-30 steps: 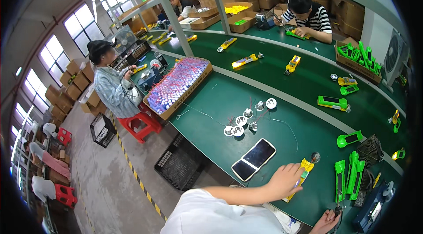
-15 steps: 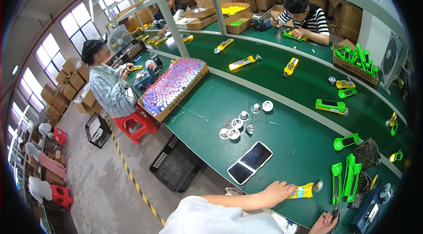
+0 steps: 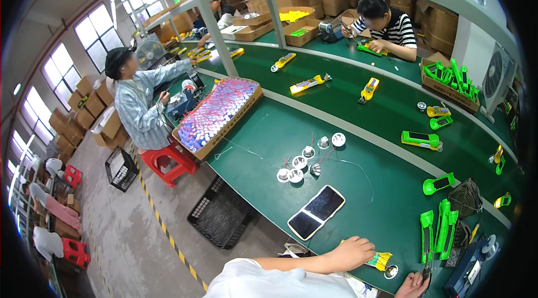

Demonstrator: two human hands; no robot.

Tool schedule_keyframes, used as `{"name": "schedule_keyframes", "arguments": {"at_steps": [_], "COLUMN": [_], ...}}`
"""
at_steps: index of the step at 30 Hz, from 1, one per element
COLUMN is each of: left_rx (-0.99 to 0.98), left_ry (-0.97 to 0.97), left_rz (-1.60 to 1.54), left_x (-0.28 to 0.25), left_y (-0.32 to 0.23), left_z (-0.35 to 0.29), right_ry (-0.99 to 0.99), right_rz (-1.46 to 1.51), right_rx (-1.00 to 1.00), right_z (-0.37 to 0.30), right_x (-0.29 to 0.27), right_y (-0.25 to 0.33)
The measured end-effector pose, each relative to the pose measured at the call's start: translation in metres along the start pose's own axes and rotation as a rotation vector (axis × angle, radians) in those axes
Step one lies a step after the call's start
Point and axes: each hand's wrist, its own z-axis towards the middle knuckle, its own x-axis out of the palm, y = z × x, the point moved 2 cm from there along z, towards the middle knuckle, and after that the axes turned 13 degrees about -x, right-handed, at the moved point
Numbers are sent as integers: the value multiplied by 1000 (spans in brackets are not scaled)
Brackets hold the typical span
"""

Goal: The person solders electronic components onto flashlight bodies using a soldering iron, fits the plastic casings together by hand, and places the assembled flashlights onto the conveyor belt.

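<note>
My left hand is closed over a yellow flashlight body at the near edge of the green table. A round silver reflector lies at the body's right end. At the lower edge, my right hand is closed round a thin dark tool that looks like a soldering iron, close to the reflector; its tip is hard to make out. Several green flashlight casings lie just beyond my right hand. Left of them, a phone-like device with two dark panels lies on the table.
Several reflectors with red wires lie mid-table. Beyond stands a carton of wired battery cells. A belt carries yellow and green flashlight parts. A blue-grey box and a small fan stand right. Co-workers sit left and across.
My left hand has turned the yellow flashlight body so its reflector end swings toward me and my right hand. The co-worker at left has stretched an arm out to the belt.
</note>
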Motion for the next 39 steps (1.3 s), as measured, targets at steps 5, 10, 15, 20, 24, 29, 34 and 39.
{"name": "schedule_keyframes", "arguments": {"at_steps": [5,10,15,20,24,29,34,39], "left_rx": [-35,-211,-197,-101,-61,-131,-235,-208], "left_ry": [-106,-118,-87,-169,-120,-208,-186,-149], "left_rz": [-83,-253,-283,-218,-187,-127,-168,-132], "left_x": [4,6,15,6,2,-5,-2,-2], "left_y": [-3,-8,-2,-8,-3,-1,3,-3], "left_z": [5,7,5,3,4,11,11,14], "right_ry": [-86,-64,90,224,146,125,142,157], "right_rz": [-65,-24,29,-47,-42,-254,-579,-807], "right_rx": [15,23,42,-23,-8,-48,-209,-317], "right_z": [-4,1,9,13,6,-7,-28,-52], "right_x": [11,5,-18,-31,-22,-4,30,51], "right_y": [-2,-3,0,-3,-1,3,10,14]}}
